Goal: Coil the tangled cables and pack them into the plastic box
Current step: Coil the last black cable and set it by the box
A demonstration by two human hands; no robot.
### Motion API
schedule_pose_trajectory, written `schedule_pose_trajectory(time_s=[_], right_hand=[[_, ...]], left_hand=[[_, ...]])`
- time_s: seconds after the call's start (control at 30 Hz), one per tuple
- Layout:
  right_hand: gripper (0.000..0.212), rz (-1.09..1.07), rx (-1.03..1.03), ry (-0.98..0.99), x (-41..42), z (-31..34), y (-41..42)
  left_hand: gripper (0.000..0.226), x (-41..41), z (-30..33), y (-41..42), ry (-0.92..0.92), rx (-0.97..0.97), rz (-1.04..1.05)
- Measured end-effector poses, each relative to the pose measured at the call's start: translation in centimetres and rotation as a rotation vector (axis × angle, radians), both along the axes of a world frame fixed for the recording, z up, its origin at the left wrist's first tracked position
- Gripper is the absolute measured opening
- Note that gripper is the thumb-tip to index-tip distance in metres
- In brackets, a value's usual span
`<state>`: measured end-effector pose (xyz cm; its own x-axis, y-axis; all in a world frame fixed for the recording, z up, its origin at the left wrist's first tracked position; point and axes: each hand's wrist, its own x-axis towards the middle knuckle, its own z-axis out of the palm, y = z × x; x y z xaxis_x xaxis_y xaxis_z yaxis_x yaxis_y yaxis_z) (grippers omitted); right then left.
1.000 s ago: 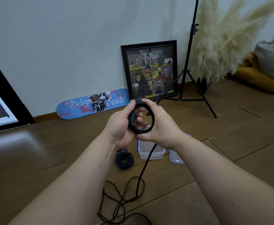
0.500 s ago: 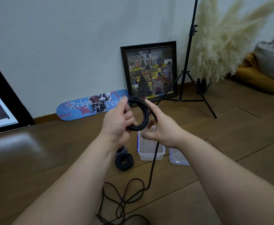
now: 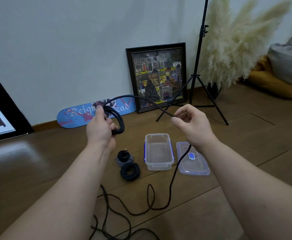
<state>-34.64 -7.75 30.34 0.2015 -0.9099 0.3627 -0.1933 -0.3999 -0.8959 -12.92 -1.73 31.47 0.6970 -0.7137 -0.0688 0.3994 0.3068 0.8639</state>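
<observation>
From the head camera — our only view — the hands have drawn apart since half a second ago, when they worked close together over the loops. Our left hand (image 3: 101,129) now sits well to the left of the plastic box (image 3: 159,152) and above it, its grip curled round the coil (image 3: 117,121) of black cable already wound. Our right hand (image 3: 191,123) has swung out above the lid (image 3: 192,160), its grip pinching the running cable (image 3: 141,99) between thumb and fingertips; the cable arcs from the coil to that pinch, then drops past the lid to the loose tangle (image 3: 124,213) on the floor nearer us than the box.

We read this as paying out slack for the next loop — much cable is left to wind. Two finished coils (image 3: 127,164) lie on the floor just left of the box, which holds no cable yet.
</observation>
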Motion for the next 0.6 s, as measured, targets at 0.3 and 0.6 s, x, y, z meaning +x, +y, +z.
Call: schedule_pose_trajectory(time_s=[0.3, 0.6], right_hand=[[0.023, -0.098, -0.220, 0.666, 2.3, 0.2, 1.0], [0.020, 0.511, 0.147, 0.655, 2.6, 3.2, 2.9]], left_hand=[[0.038, 0.5, -0.5, 0.0, -0.164, 0.087, 0.041], [0.040, -0.9, -1.0, 0.3, -0.503, 0.094, -0.242]])
